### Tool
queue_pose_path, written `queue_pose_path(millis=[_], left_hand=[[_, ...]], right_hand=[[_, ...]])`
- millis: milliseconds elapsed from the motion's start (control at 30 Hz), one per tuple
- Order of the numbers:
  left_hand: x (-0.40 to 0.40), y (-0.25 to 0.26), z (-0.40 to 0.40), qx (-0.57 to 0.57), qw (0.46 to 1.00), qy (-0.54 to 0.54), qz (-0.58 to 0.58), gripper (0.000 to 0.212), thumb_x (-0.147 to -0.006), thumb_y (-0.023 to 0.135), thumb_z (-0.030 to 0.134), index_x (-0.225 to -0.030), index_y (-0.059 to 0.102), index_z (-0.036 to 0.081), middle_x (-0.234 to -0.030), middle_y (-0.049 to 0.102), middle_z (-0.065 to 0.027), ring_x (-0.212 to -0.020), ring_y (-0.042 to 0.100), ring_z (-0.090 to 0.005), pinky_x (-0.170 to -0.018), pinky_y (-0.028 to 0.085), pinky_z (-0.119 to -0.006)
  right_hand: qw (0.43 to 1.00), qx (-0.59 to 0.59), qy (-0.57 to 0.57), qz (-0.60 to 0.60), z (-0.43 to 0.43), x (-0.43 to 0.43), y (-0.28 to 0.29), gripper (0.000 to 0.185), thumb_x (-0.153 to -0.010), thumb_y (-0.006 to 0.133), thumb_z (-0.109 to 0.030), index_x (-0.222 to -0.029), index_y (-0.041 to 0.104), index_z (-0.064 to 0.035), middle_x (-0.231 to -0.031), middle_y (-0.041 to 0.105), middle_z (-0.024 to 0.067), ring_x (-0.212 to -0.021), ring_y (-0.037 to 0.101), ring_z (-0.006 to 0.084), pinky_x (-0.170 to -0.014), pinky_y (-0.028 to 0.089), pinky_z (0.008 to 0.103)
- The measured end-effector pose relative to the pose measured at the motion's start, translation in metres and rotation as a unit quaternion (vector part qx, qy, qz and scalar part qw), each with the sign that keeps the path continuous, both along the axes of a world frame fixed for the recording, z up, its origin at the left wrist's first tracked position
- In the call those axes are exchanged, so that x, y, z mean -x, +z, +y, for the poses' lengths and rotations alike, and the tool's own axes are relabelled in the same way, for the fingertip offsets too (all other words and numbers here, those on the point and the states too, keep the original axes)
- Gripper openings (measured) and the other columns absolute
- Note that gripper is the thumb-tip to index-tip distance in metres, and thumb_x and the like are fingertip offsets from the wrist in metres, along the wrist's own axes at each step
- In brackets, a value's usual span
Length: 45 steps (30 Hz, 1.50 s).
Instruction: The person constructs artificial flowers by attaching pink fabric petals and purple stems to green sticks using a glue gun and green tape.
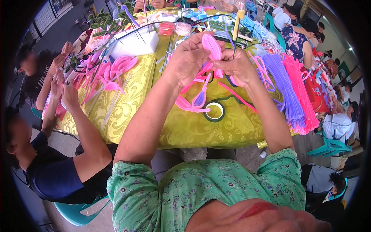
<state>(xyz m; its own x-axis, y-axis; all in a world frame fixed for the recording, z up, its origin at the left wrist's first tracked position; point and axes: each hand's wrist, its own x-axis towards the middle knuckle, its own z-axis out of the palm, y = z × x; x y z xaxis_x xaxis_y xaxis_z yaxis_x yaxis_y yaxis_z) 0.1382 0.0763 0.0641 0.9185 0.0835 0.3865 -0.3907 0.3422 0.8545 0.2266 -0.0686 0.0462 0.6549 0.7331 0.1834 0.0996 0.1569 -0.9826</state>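
Note:
Both my hands are raised above the table, holding a pink pipe-cleaner petal between them. My left hand pinches its left side. The thumb and fingers of my right hand grip its lower end. Below them lie pink pipe-cleaner loops, one with a purple filling. A roll of dark green floral tape rests just right of these loops. A loose hot-pink pipe cleaner lies under my right wrist. What is beneath my palms is partly hidden.
Purple pipe cleaners and hot-pink pipe cleaners lie bundled at the right edge of the yellow patterned tablecloth. A white foam block holds green stems. Co-workers' hands work at left, near pink petals.

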Motion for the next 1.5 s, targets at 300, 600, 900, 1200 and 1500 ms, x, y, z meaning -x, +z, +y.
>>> queue_pose_path(millis=[300,600,900,1200,1500], left_hand=[[-0.007,-0.007,0.008,0.001,1.000,-0.018,-0.016,0.033,-0.075,0.041,-0.011,-0.104,0.053,-0.004,-0.096,0.061,-0.0151,-0.086,0.060,-0.0199,-0.076,0.049,-0.030],[-0.006,-0.006,0.003,-0.041,0.998,0.044,-0.005,0.027,-0.076,0.044,-0.009,-0.101,0.054,-0.007,-0.092,0.062,-0.0155,-0.079,0.061,-0.0186,-0.071,0.050,-0.028],[-0.007,-0.008,0.002,-0.036,0.998,0.058,-0.007,0.025,-0.076,0.047,-0.009,-0.100,0.055,-0.007,-0.090,0.062,-0.0158,-0.078,0.062,-0.0185,-0.069,0.050,-0.027],[-0.002,-0.004,0.006,-0.044,0.999,0.021,-0.008,0.028,-0.076,0.046,-0.009,-0.104,0.051,-0.006,-0.096,0.060,-0.0155,-0.087,0.060,-0.0206,-0.077,0.048,-0.029],[-0.004,-0.004,0.009,0.009,0.999,-0.043,0.003,0.031,-0.080,0.042,-0.009,-0.110,0.047,-0.003,-0.104,0.057,-0.0160,-0.093,0.058,-0.0215,-0.083,0.047,-0.031]], right_hand=[[1.000,0.014,0.005,-0.013,0.002,0.000,-0.003,0.011,-0.071,0.068,-0.003,-0.079,0.064,0.0031,-0.067,0.063,0.0103,-0.046,0.050,0.0064,-0.041,0.034,0.0180],[1.000,0.000,0.017,-0.014,0.001,-0.002,-0.005,0.010,-0.071,0.067,-0.001,-0.078,0.063,0.0045,-0.066,0.062,0.0120,-0.048,0.054,0.0110,-0.043,0.041,0.0211],[1.000,0.001,0.011,-0.024,0.002,0.001,-0.004,0.012,-0.070,0.069,-0.002,-0.079,0.063,0.0043,-0.066,0.062,0.0117,-0.049,0.055,0.0100,-0.042,0.040,0.0198],[1.000,0.016,-0.004,-0.020,0.003,0.001,-0.004,0.013,-0.070,0.067,0.000,-0.082,0.064,0.0039,-0.069,0.063,0.0109,-0.050,0.055,0.0081,-0.042,0.036,0.0172],[1.000,0.021,-0.001,-0.012,0.003,0.000,-0.006,0.013,-0.071,0.066,0.000,-0.083,0.063,0.0038,-0.069,0.063,0.0113,-0.052,0.056,0.0093,-0.043,0.038,0.0175]])
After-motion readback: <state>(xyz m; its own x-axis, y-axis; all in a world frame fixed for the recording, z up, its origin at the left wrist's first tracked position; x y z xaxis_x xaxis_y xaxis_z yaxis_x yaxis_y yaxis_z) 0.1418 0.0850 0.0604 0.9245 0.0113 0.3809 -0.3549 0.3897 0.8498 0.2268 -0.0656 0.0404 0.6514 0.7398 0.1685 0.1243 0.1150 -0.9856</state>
